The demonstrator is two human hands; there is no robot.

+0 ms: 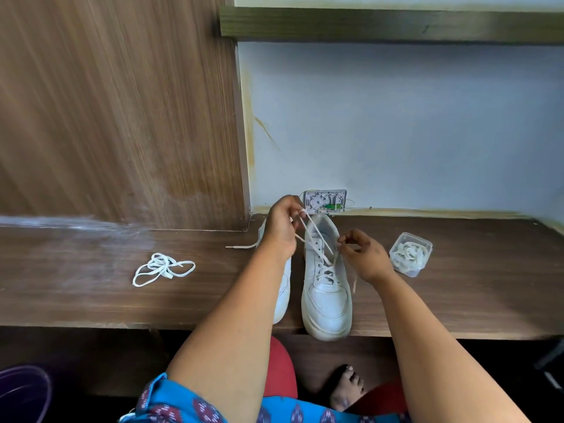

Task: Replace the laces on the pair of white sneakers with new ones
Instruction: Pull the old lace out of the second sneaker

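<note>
Two white sneakers stand side by side on the wooden desk (pixel 91 300), toes toward me. The right sneaker (pixel 326 297) is partly laced. My left hand (pixel 282 227) pinches one end of its lace (pixel 314 236) and holds it up above the heel. My right hand (pixel 363 251) pinches the other strand beside the upper eyelets. The left sneaker (pixel 282 297) is mostly hidden behind my left forearm; a lace end (pixel 241 246) sticks out to its left.
A loose white lace (pixel 161 268) lies in a tangle on the desk at the left. A clear plastic box (pixel 410 254) with coiled laces sits at the right. A small white wall box (pixel 325 201) is behind the shoes. A wooden panel rises at the back left.
</note>
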